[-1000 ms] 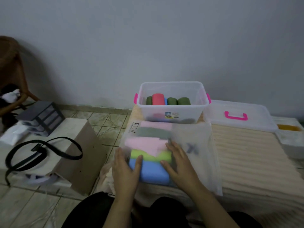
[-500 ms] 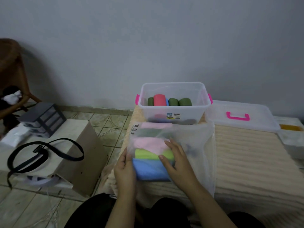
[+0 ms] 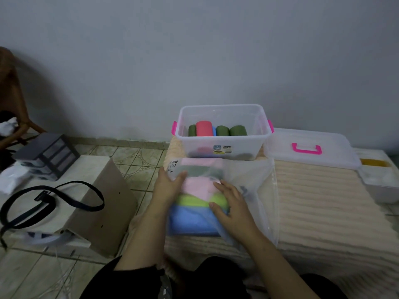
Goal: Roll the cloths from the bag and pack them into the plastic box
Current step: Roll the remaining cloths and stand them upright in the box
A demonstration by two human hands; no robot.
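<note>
1. Translucent frosted plastic bag lies flat on the cream ribbed bed cover, just in front of the clear plastic box with pink latches; we judge this keeps the carry to the box short.
2. Folded cloths (blue, lime, pink, grey-green) sit stacked inside the bag; rolled green, red and blue cloths already stand in the box.
3. Clear lid with pink handle rests beside the box, leaving it open for packing.
4. Our left hand grips the bag's left edge, thumb on top.
5. Our right hand lies flat, fingers straight, pressing the stack through the film; it grasps nothing.
</note>
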